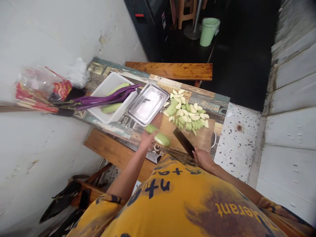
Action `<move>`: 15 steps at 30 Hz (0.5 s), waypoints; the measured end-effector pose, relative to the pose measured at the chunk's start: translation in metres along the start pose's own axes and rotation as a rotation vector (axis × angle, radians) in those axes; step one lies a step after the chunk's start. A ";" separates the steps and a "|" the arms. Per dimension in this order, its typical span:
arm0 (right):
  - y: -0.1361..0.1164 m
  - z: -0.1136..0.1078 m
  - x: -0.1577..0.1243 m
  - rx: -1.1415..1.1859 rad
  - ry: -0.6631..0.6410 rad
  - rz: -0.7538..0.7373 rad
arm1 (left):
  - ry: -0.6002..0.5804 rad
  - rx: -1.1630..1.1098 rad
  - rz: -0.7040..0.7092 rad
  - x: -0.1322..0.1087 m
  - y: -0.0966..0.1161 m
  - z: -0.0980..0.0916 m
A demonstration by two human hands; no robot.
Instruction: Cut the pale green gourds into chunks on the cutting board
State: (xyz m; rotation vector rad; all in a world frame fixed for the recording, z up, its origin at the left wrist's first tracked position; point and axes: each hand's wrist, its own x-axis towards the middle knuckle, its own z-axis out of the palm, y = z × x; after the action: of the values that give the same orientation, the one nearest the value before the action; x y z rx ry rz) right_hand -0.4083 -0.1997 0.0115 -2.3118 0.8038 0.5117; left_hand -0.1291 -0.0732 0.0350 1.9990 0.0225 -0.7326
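Observation:
My left hand (148,140) is closed on a pale green zucchini (162,139), over the left front edge of the wooden cutting board (174,140). My right hand (202,158) grips the handle of a dark-bladed cleaver (183,140), its blade slanting up and left above the board. Beyond the blade lies a heap of cut zucchini pieces (189,115), pale inside with green skin. A longer green chunk (171,108) rests at the heap's left side. Left of the board is a shiny rectangular metal tray (148,103).
A white plastic tub (102,115) holds whole zucchini, with long purple eggplants (108,98) lying across it. Plastic bags and red packaging (44,85) are at the far left by the wall. Wooden benches (170,69) flank the table. A green bin (209,32) stands on the dark floor.

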 end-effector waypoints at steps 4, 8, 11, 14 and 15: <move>0.006 0.000 0.004 0.038 0.051 0.001 | 0.055 -0.439 -0.177 -0.008 -0.013 0.000; 0.000 -0.004 0.003 0.028 0.010 -0.029 | 0.127 -0.578 -0.333 -0.029 -0.043 0.005; -0.010 -0.010 0.000 0.001 -0.042 -0.014 | 0.148 -0.579 -0.341 -0.041 -0.062 0.008; -0.017 -0.014 -0.001 -0.022 -0.070 -0.025 | 0.165 -0.612 -0.363 -0.048 -0.073 0.010; -0.019 -0.015 0.000 -0.026 -0.073 -0.031 | 0.177 -0.653 -0.394 -0.048 -0.074 0.011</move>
State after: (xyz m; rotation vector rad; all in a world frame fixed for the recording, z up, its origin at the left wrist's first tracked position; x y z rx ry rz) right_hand -0.3939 -0.1984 0.0306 -2.3112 0.7294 0.5919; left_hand -0.1966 -0.0289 -0.0031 1.4285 0.6895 -0.6759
